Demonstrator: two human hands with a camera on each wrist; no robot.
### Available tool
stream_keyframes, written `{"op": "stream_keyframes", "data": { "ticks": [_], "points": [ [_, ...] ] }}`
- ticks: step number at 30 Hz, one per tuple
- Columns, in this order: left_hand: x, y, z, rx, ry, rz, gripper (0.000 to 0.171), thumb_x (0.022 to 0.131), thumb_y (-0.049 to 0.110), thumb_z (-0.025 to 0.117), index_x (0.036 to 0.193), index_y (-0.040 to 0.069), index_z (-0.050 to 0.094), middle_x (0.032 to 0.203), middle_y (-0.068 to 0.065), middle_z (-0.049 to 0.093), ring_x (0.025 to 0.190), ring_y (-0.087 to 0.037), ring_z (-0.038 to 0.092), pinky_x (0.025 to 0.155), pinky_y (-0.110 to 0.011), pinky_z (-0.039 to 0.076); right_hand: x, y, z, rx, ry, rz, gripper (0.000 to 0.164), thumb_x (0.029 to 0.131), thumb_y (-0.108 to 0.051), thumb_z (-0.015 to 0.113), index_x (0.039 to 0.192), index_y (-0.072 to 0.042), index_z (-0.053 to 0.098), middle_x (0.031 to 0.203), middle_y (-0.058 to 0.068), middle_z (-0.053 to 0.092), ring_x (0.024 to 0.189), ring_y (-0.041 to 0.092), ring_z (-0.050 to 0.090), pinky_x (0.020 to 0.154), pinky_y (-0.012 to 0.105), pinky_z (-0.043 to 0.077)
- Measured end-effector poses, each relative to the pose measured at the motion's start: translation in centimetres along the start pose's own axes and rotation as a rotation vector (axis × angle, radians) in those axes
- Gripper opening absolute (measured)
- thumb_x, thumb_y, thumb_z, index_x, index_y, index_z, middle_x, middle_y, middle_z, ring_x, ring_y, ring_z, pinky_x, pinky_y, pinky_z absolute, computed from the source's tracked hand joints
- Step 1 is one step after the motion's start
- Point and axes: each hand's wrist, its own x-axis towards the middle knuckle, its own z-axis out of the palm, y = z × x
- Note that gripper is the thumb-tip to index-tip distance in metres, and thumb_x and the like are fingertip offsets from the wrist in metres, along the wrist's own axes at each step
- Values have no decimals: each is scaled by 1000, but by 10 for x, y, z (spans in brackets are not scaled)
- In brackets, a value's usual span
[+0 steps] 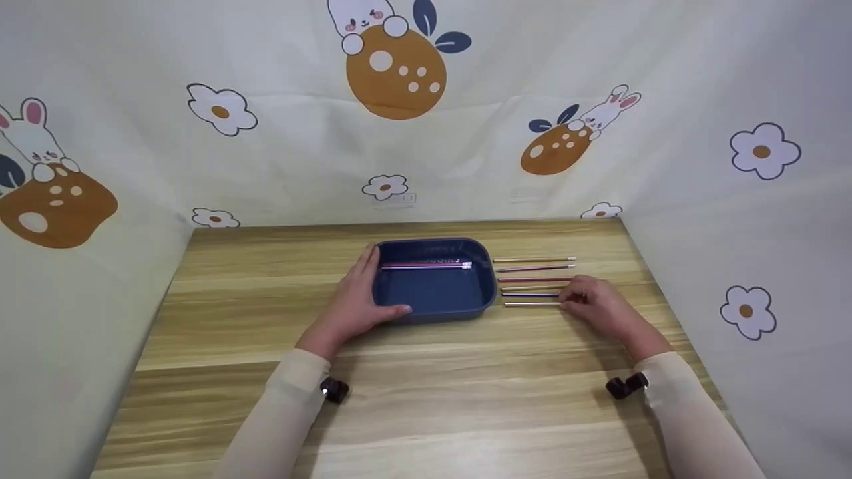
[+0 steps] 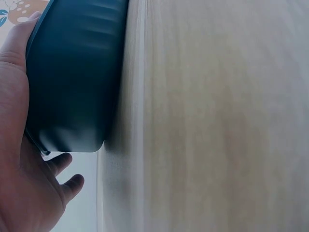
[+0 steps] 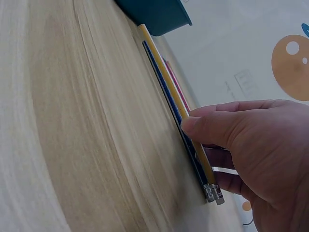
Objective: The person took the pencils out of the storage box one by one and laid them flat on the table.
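My left hand (image 1: pixel 353 303) grips the left end of a dark blue rectangular box (image 1: pixel 436 314), its thumb over the front rim and its fingers along the outside. That box (image 2: pixel 77 82) fills the upper left of the left wrist view. Inside it, several pencils (image 1: pixel 426 266) lie along the back. My right hand (image 1: pixel 596 306) pinches a yellow pencil (image 3: pixel 159 58) near its eraser end, between thumb and forefinger. A blue pencil (image 3: pixel 155 67) lies right alongside it, and a red pencil (image 3: pixel 176 82) shows partly behind.
To the box's right, further pencils lie in a row, among them a yellow one (image 1: pixel 532 259) at the back and a red one (image 1: pixel 532 280). Patterned cloth walls (image 1: pixel 466 153) enclose the wooden table (image 1: pixel 432 399) at the back and sides.
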Motion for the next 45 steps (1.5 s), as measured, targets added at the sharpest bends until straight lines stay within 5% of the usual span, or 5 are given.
{"op": "stream_keyframes", "data": {
  "ticks": [26,45],
  "points": [
    [1,0,1,14,8,-4,139,81,66,92,179,10,11,186,-12,6,169,-39,15,134,-60,21,4,12,10,-50,30,-41,12,96,2,83,101,-9,84,108,2,77,105,26,71,97,40,56],
    [1,0,1,20,7,0,140,81,68,92,179,10,10,186,-13,6,168,-40,15,134,-60,22,3,11,9,-51,59,-27,14,94,2,85,101,-9,84,105,0,75,103,24,67,94,35,54]
  ]
}}
